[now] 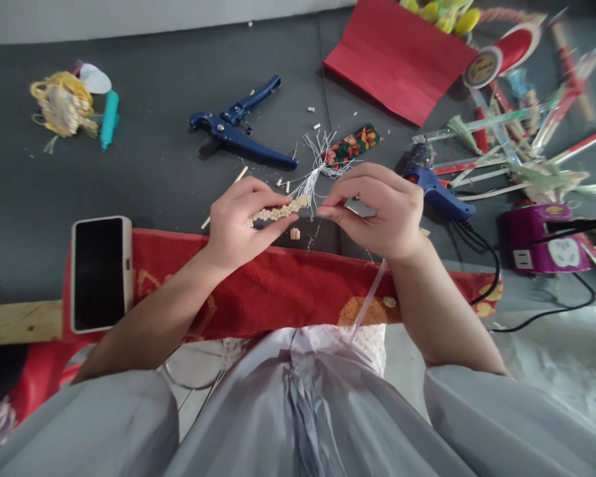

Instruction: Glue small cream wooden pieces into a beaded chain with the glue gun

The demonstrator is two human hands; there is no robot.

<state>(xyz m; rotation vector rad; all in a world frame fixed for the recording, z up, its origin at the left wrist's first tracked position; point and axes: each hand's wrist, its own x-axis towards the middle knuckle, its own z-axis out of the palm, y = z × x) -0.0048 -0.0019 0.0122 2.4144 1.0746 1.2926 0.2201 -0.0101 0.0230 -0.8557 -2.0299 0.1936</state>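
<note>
My left hand (246, 222) is closed around a narrow strip of small cream beads or tube pieces (281, 212), its thumb and index finger pinching the strip from both sides. The strip's far end points right, toward my right hand (377, 205). My right hand is in a pinch just beyond that end; what its fingertips hold, if anything, is too small to make out. Behind the strip lies a bundle of thin white threads (318, 162), next to a dark floral-patterned piece (355, 144). A small cream cluster (295, 234) rests below the strip.
A blue cutter (243, 132) lies behind my left hand. Right of my right hand are a blue glue gun (440, 192), a purple power socket (541, 242) and its cables. A phone (102, 271) sits left on a red towel (273, 285). Red paper (397, 59) lies at the back.
</note>
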